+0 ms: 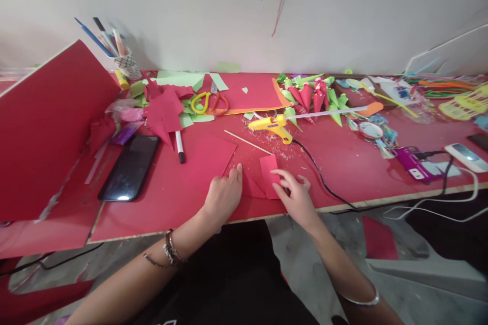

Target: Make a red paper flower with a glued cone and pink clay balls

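My left hand (pixel 224 194) is closed, its fingers curled down over red paper near the table's front edge. Whatever those fingers may hold is hidden. My right hand (pixel 295 195) has its thumb and fingertips at the right edge of a small red paper piece (pixel 267 170). Between the hands lies another flat red paper piece (pixel 252 186). Beyond my left hand is a larger red paper sheet (pixel 213 155). A thin wooden stick (pixel 247 142) rests behind the small piece, and a yellow glue gun (pixel 272 124) with a long glue stick lies farther back.
A phone (pixel 129 167), a marker (pixel 180 147), scissors (pixel 209 104) and paper scraps are on the left. Folded red and green paper cones (pixel 314 94) stand at the back. The glue gun's black cord (pixel 320 175) runs right, towards a purple box (pixel 414 163). A pen cup (pixel 127 65) stands by the wall.
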`<state>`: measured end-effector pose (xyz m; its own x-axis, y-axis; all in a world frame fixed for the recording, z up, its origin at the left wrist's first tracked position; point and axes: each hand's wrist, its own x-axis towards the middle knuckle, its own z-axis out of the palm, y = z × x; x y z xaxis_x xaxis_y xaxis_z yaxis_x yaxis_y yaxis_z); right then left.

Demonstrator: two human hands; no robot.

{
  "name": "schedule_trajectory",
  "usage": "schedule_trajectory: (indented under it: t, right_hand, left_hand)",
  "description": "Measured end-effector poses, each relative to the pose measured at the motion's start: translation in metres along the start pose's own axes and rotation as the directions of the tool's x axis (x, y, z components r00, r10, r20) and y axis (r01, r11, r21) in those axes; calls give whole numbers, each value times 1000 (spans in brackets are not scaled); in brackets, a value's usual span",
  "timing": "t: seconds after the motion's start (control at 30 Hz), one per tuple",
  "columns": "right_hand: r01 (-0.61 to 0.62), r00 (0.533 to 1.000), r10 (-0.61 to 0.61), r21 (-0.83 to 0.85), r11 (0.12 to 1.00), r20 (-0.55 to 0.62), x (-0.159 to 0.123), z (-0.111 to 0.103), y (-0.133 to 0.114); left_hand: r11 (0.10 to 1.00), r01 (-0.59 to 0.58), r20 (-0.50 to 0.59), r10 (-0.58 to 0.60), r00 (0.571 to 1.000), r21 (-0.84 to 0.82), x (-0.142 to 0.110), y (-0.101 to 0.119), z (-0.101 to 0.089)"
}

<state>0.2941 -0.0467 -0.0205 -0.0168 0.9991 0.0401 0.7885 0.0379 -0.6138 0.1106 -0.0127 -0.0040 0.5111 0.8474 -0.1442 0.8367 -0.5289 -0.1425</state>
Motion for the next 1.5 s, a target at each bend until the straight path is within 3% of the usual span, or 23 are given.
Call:
schedule_trajectory:
  t: [0.13, 0.23, 0.33, 0.43, 0.53, 0.6, 0.87, 1.07, 1.2, 1.3, 1.37, 1.5]
  right_hand:
    - [-60, 994, 59, -10, 998, -87, -4, -9, 16]
    - [-59, 993, 71, 136, 989, -91, -7, -15, 19]
    - [26, 999, -15, 235, 972, -46, -3, -18, 1]
    - [172, 985, -173, 267, 948, -17, 16, -17, -31]
    - [331, 941, -335, 308, 892, -41, 51, -10, -65]
    - [371, 923, -385, 353, 859, -33, 82, 0, -82]
    - [289, 952, -305, 372, 882, -17, 220, 53, -135]
    - [276, 959, -281, 296, 914, -26, 275, 77, -169]
    - [241, 968, -249, 227, 944, 9, 276, 80, -164]
    - [236, 964, -255, 200, 951, 75, 263, 71, -153]
    - [254, 947, -286, 201, 946, 147, 247, 57, -147]
    - [339, 865, -401, 239, 910, 302, 191, 14, -132]
  left_hand:
    - [1000, 2, -4, -2, 1000, -5, 0, 0, 1]
    - [1000, 4, 1, -4, 1000, -15, 0, 0, 1]
    - [998, 26, 55, -23, 998, -54, 0, 0, -1]
    - [996, 28, 77, -22, 997, -80, 2, -1, -3]
    - [996, 4, 63, 2, 998, -92, 5, -3, -4]
    - [995, -4, 59, 9, 998, -97, 6, -6, -3]
    - [994, -19, 7, 20, 1000, -111, 1, -13, 5]
    - [989, -18, -55, 10, 998, -144, -5, -13, 10]
    - [977, -47, -81, 31, 996, -210, -10, -15, 10]
    - [964, -66, -88, 45, 995, -258, -15, -21, 8]
    - [942, -83, -106, 51, 993, -325, -16, -30, 7]
    - [765, -45, -224, -132, 966, -643, -17, -53, 4]
